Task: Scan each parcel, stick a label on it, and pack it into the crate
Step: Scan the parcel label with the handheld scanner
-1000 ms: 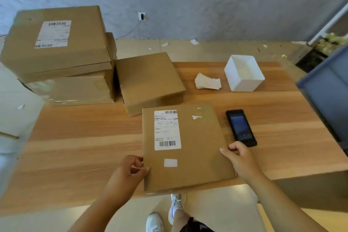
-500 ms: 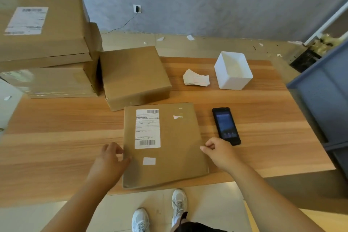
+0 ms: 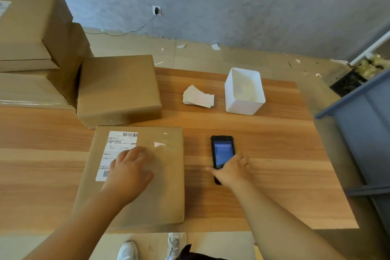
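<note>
A: Item: flat cardboard parcel (image 3: 166, 188). Location?
B: Near edge of the table (image 3: 274, 186), shipping label (image 3: 118, 145) up, long axis running away from the person. Left hand (image 3: 128, 173) flat on top, fingers relaxed, likely steadying it for scanning.
A: Right hand (image 3: 232, 172)?
B: Over the near end of the handheld scanner (image 3: 222, 149), thumb out; grip cannot be told.

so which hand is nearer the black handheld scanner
Right. The right hand is over the near end of the black handheld scanner; the left hand rests on the flat brown cardboard parcel, to the scanner's left.
</note>
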Motion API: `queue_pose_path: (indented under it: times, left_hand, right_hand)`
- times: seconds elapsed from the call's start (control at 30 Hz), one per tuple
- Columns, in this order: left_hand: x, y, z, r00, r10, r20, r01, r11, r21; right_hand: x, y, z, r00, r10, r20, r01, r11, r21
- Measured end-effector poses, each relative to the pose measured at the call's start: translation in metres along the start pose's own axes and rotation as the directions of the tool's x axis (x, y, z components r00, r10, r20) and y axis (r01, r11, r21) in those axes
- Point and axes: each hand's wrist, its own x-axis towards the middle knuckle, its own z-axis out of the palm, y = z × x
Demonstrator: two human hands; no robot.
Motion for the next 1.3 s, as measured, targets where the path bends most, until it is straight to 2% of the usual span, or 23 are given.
queue_pose_path:
  times: [0.1,0.23,0.33,0.43,0.5,0.6,0.67,0.73,0.83,0.93,1.0,1.1,1.17,1.3]
  left_hand:
    - [0.001,0.000,0.004,1.000,-0.014,-0.018,0.014,0.999,0.029]
    - [0.000,0.000,0.007,0.999,-0.028,-0.031,0.029,0.998,0.049]
    - [-0.004,-0.001,0.010,0.999,-0.018,-0.046,0.020,0.999,0.038]
    - [-0.007,-0.003,0.013,0.998,0.005,-0.055,-0.004,1.000,0.021]
    - [-0.008,-0.004,0.012,0.998,-0.002,-0.067,0.000,1.000,-0.031]
    - [-0.010,-0.008,0.009,0.992,-0.005,-0.124,-0.016,0.987,-0.162]
    - [-0.013,-0.011,0.004,0.987,-0.007,-0.161,-0.031,0.971,-0.235]
    - [-0.019,-0.017,-0.002,0.981,-0.032,-0.190,-0.024,0.957,-0.288]
    - [-0.031,-0.036,-0.009,0.974,-0.126,-0.189,0.063,0.949,-0.308]
    - [-0.045,-0.060,-0.012,0.959,-0.215,-0.188,0.165,0.955,-0.247]
    - [-0.051,-0.078,-0.012,0.949,-0.256,-0.184,0.212,0.950,-0.231]
    - [-0.059,-0.098,-0.012,0.935,-0.347,-0.072,0.308,0.895,-0.323]
    - [-0.061,-0.106,-0.012,0.941,-0.337,-0.004,0.312,0.874,-0.373]
    - [-0.059,-0.112,-0.019,0.953,-0.301,0.020,0.287,0.885,-0.366]
  right_hand:
    - [0.010,-0.012,0.009,0.997,0.011,0.075,-0.011,1.000,0.005]
    - [0.018,-0.018,0.015,1.000,0.030,0.001,-0.030,0.998,-0.064]
    - [0.022,-0.012,0.015,0.999,-0.021,-0.030,0.019,0.998,-0.062]
    - [0.025,-0.007,0.009,1.000,-0.017,0.000,0.017,0.998,0.061]
    - [0.025,-0.004,0.003,0.996,0.017,0.083,-0.031,0.986,0.163]
    - [0.021,-0.002,-0.009,0.974,0.068,0.216,-0.147,0.916,0.373]
    - [0.015,-0.004,-0.016,0.974,0.075,0.215,-0.174,0.854,0.490]
    - [0.006,-0.009,-0.024,0.987,0.019,0.159,-0.103,0.835,0.541]
    - [-0.013,-0.019,-0.038,0.986,-0.162,0.048,0.108,0.821,0.561]
    - [-0.041,-0.035,-0.057,0.928,-0.372,-0.016,0.340,0.827,0.449]
    - [-0.063,-0.051,-0.067,0.883,-0.470,0.012,0.443,0.840,0.314]
    - [-0.093,-0.076,-0.077,0.823,-0.559,0.098,0.557,0.829,0.053]
    - [-0.109,-0.092,-0.081,0.784,-0.604,0.141,0.620,0.774,-0.130]
    - [-0.135,-0.117,-0.085,0.742,-0.617,0.260,0.661,0.611,-0.436]
